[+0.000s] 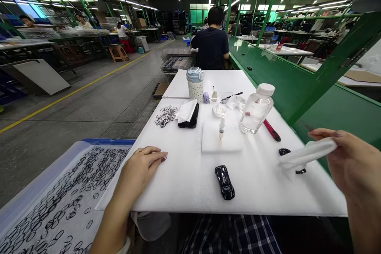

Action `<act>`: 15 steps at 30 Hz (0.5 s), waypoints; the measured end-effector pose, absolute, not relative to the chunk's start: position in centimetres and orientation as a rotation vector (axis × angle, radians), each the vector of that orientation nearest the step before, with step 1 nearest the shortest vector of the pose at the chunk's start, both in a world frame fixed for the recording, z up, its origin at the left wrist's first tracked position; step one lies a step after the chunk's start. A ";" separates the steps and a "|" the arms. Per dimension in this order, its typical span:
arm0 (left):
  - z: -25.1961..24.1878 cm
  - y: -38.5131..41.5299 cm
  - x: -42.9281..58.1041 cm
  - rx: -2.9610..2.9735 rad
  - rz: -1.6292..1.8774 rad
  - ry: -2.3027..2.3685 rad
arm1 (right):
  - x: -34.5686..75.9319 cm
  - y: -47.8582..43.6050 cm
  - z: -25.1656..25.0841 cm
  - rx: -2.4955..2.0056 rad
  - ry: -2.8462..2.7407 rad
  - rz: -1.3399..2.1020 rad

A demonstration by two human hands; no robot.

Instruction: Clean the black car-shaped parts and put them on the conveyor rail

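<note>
My left hand [142,166] rests on the left edge of the white table [184,182], its fingers loosely curled and nothing visible in them. Raised at the right, my right hand [351,158] pinches a folded white cloth [308,154] above the table's right edge. A glossy black toy car body [224,182] lies in front of me between the hands. Two small black parts [284,151] lie under the cloth. On a white foam pad [222,137] rests a small syringe [222,126].
A clear bottle [256,109] with a white cap, a red-handled tool [272,130], a black phone [189,121] under a tissue, a pile of black rings [165,116] and a lidded cup [195,84] stand farther back. A tray of black rings [59,202] sits at left. A person in a dark shirt [212,45] sits ahead.
</note>
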State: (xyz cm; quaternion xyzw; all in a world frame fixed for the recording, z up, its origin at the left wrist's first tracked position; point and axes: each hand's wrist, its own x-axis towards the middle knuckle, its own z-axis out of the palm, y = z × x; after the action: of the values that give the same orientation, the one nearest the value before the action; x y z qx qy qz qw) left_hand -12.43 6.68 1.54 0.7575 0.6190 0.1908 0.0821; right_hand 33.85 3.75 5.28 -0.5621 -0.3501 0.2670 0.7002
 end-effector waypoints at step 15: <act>1.5 2.4 -5.3 1.357 1.244 1.378 | 22.7 -1.9 2.7 -1.433 -1.372 1.378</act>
State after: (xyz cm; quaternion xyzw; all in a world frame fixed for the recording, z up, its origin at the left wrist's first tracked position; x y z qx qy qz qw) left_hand -5.30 2.37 1.55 0.5387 0.5468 0.4939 0.4086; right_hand 22.65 -1.85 2.70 -0.5546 -0.5311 0.5332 0.3551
